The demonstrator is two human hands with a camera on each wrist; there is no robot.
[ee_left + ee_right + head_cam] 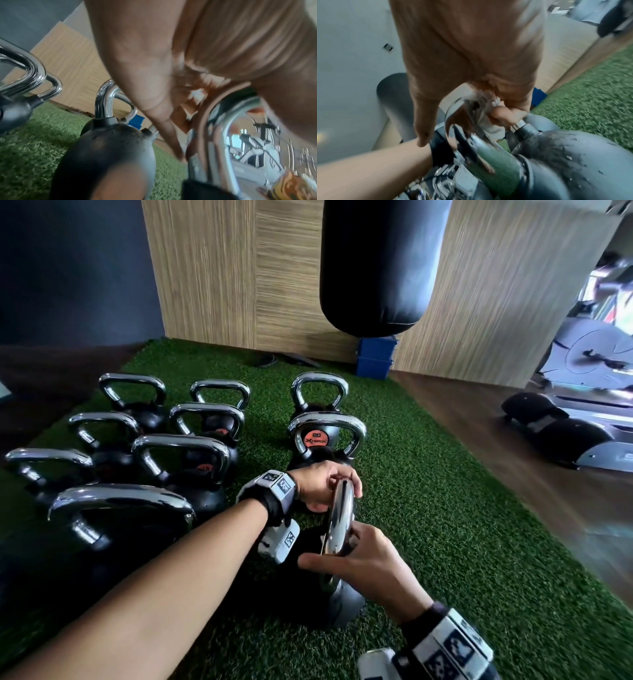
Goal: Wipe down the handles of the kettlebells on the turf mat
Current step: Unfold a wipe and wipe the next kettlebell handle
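Several black kettlebells with chrome handles stand on the green turf mat (445, 508). The nearest kettlebell (342, 607) is in front of me, its handle (339, 508) turned edge-on. My left hand (325, 484) curls over the top of that handle. My right hand (363, 556) grips the handle's lower side, thumb stretched out to the left. In the right wrist view a pale cloth (493, 128) is bunched between my right fingers (506, 113) and the chrome handle (496, 159). The left wrist view shows my left hand (154, 67) wrapped on the handle (223, 135).
Two kettlebells, one with an orange label (315, 436), stand just behind the one I hold; more stand in rows to the left (181, 453). A black punching bag (380, 268) hangs above a blue box (375, 357). Wooden floor (513, 457) and an exercise machine (589, 364) lie right.
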